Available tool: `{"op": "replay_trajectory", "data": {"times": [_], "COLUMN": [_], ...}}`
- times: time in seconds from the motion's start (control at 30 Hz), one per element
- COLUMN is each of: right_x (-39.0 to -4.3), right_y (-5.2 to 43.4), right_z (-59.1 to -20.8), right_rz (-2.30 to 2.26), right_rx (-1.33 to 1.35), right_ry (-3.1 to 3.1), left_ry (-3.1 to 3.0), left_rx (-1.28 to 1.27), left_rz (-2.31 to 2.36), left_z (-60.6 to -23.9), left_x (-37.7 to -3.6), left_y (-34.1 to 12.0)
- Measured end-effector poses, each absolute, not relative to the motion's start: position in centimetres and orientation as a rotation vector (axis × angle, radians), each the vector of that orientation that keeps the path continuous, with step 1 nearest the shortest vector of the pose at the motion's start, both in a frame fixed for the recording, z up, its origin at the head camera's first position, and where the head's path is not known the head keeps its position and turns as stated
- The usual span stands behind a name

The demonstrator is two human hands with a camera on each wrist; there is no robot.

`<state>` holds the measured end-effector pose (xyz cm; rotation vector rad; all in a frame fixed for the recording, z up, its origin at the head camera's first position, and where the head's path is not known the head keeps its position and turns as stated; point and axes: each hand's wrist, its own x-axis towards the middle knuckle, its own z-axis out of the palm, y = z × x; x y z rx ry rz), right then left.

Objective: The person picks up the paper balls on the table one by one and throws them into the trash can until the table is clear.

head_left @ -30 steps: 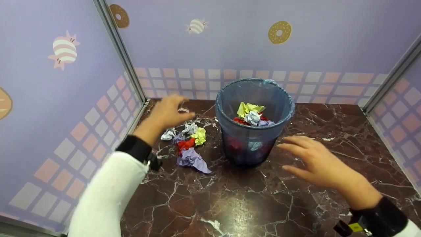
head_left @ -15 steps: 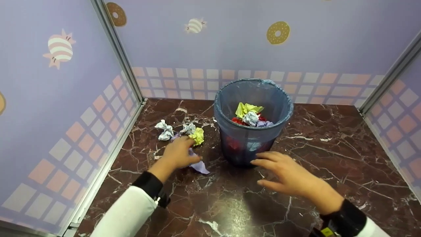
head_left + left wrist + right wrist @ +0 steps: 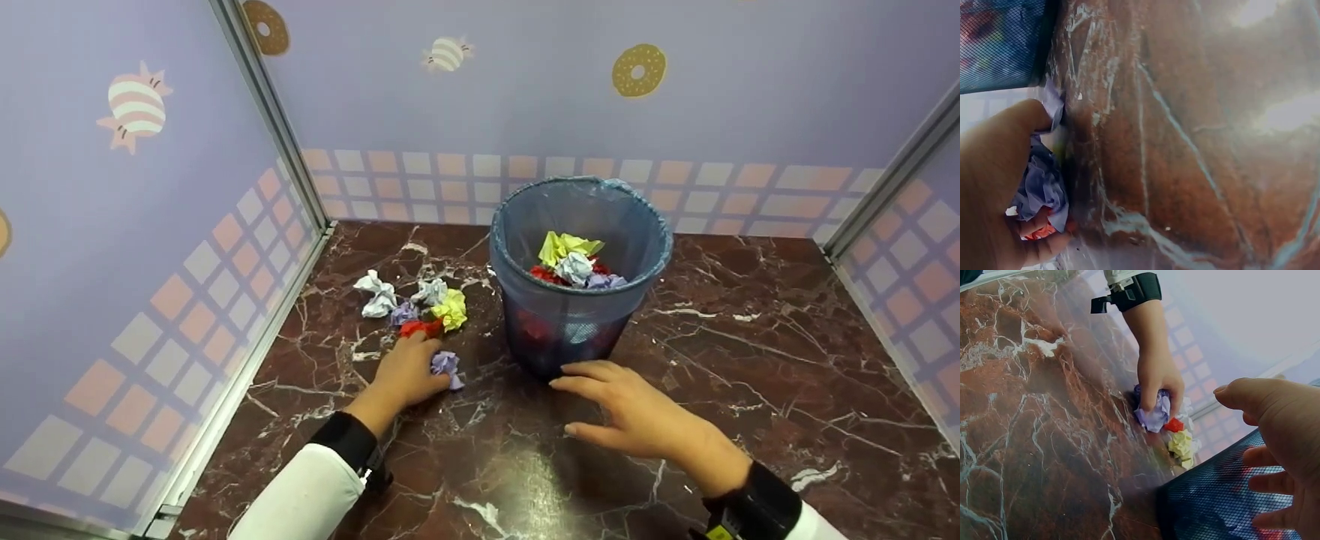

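Observation:
My left hand (image 3: 407, 372) is down on the tabletop, thumb and fingers curled round a crumpled purple paper (image 3: 445, 365). In the left wrist view the purple paper (image 3: 1043, 183) shows between thumb and fingers. A red crumpled paper (image 3: 421, 328) lies right at the fingertips. My right hand (image 3: 634, 412) hovers before the bin, fingers spread and holding nothing; the right wrist view also shows that hand (image 3: 1283, 433) beside the mesh. The mesh waste bin (image 3: 570, 330), lined with a bluish bag, holds yellow, white, red and purple crumpled papers.
Beyond my left hand lie a yellow crumpled paper (image 3: 450, 310), a small purple one (image 3: 404, 313) and white ones (image 3: 377, 295). The dark marbled tabletop (image 3: 750, 360) is bounded by patterned panels (image 3: 465, 112) at the back and sides.
My left hand has come down from above the papers, towards me, and taken hold of the purple paper. My right hand has moved left, to the front of the bin.

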<state>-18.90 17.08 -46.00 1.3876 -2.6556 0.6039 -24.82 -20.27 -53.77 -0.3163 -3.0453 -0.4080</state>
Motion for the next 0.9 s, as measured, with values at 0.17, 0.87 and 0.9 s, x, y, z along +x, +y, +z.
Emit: {"op": "replay_trajectory", "data": {"times": [0.17, 0.87, 0.9], "right_x": [-18.8, -18.7, -18.7], "right_y": [17.0, 17.2, 17.2], "right_z": [-46.5, -47.2, -47.3], "right_rz": [0.624, 0.647, 0.652], "right_rx": [1.372, 1.365, 1.367], "right_ry": [-2.621, -2.67, -2.661], "left_ry": [-2.991, -2.956, -2.958], "left_rx": [-0.386, -0.445, -0.44], "left_rz": [-0.452, -0.549, -0.531], "left_z": [-54.0, -53.3, -53.2], "left_x": [-24.8, -24.8, -24.7], "left_y": [-20.8, -22.2, -22.3]}}
